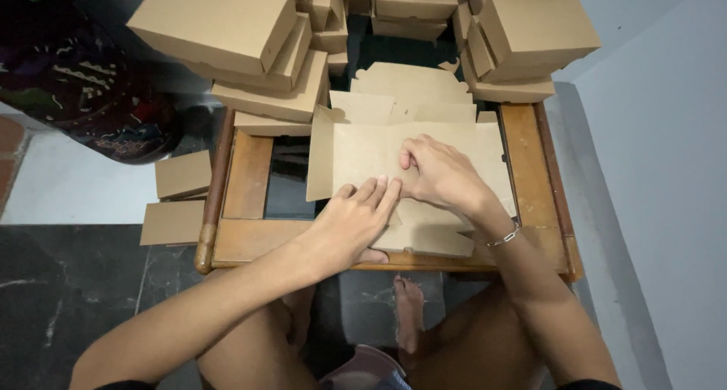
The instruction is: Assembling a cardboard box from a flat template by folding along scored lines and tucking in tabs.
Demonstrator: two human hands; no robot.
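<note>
Head view. A small wooden tabletop [246, 242] with a dark glass centre carries a flat, unfolded brown cardboard box blank [356, 151], which lies across its middle and right part. Stacks of folded cardboard boxes [250, 45] stand at the far edge, left and right; two loose boxes [182, 174] lie on the floor beside the left edge. The left hand [352, 223] rests flat on the blank's near edge, fingers [379, 193] extended and together, gripping nothing. The right hand [443, 174] presses the blank's centre, fingers curled down on the card; a chain bracelet [503, 237] circles its wrist.
</note>
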